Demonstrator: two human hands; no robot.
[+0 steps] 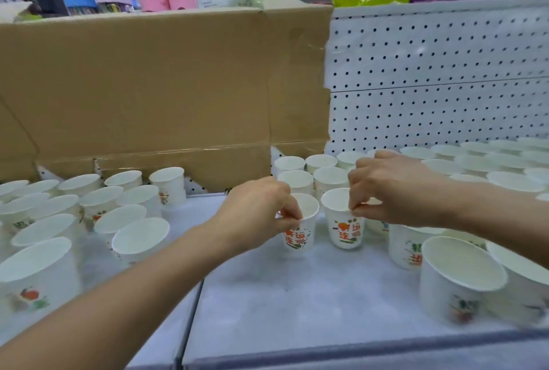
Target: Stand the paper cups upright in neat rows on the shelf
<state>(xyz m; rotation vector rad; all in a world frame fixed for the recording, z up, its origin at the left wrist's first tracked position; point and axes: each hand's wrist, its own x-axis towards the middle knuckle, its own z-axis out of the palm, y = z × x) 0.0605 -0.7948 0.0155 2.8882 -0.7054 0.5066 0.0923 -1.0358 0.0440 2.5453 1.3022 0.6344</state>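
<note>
— Placing is in hand?
— Yes. The left cup (298, 236) is pinched at its rim by the left hand (255, 212), and the right cup (344, 230) by the right hand (395, 188) (both upright, mid-shelf (267, 295), side by side).
— And next?
— Alignment with the back rows (297, 181) is probably needed, then release.

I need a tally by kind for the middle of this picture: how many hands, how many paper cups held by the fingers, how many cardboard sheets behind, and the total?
Hands: 2 (left hand, right hand)
Paper cups pinched at the rim: 2 (left cup, right cup)
Cardboard sheets: 1 (cardboard sheet)
Total: 5
</note>
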